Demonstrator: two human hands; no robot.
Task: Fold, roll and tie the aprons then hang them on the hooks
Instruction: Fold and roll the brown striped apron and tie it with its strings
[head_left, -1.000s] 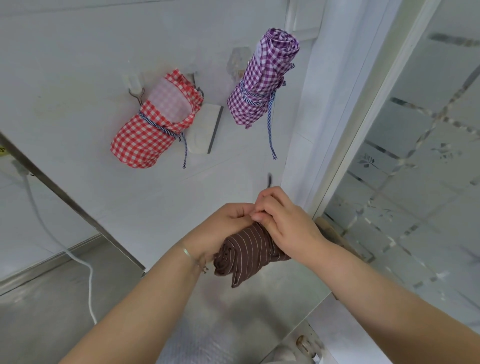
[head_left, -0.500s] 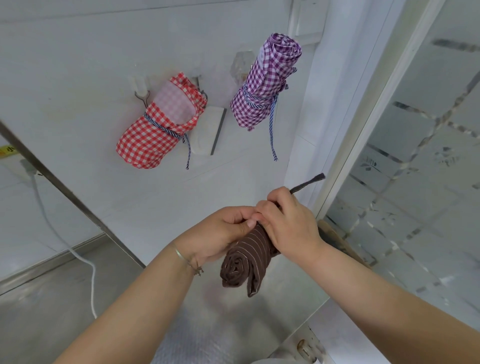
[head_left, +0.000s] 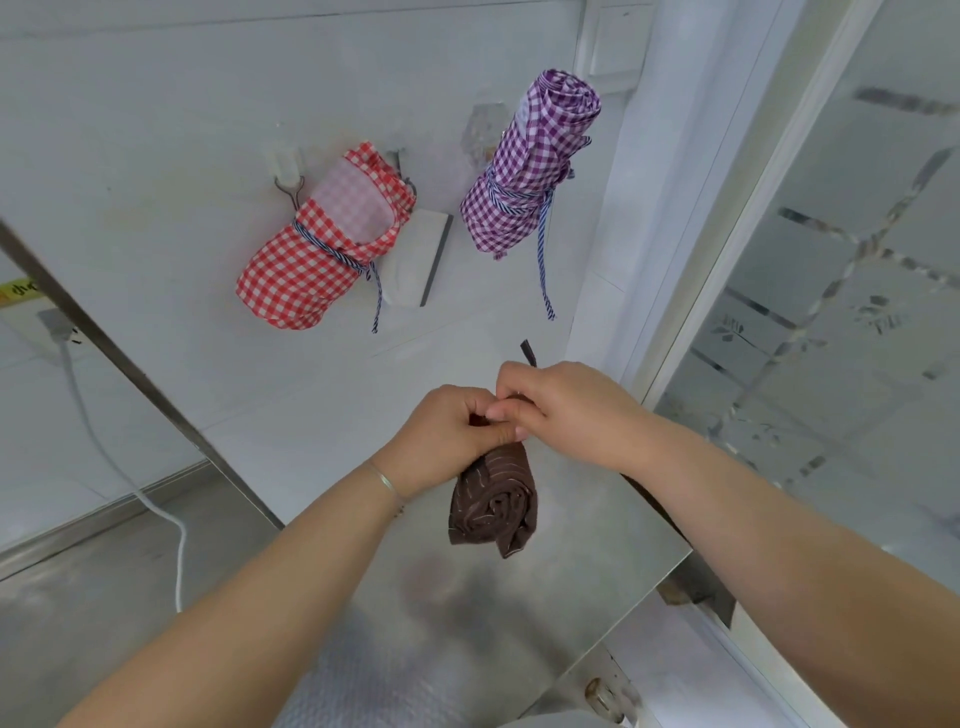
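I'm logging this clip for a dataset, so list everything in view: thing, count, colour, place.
red checked apron: 1, red and white, rolled and tied, on the wall left
purple checked apron: 1, purple and white, rolled and tied, on the wall right
brown striped apron: 1, brown, rolled, held over the metal table
hook: 1, white with metal, left of red apron
cable: 1, white, far left
left hand: 1, grips brown apron
right hand: 1, grips its strap

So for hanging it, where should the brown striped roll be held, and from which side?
Probably at its upper end, where both the left hand and right hand already pinch the brown striped apron roll. The roll hangs end-down with its loose spiral at the bottom, so coming from above keeps it wound and leaves the strap tip free.
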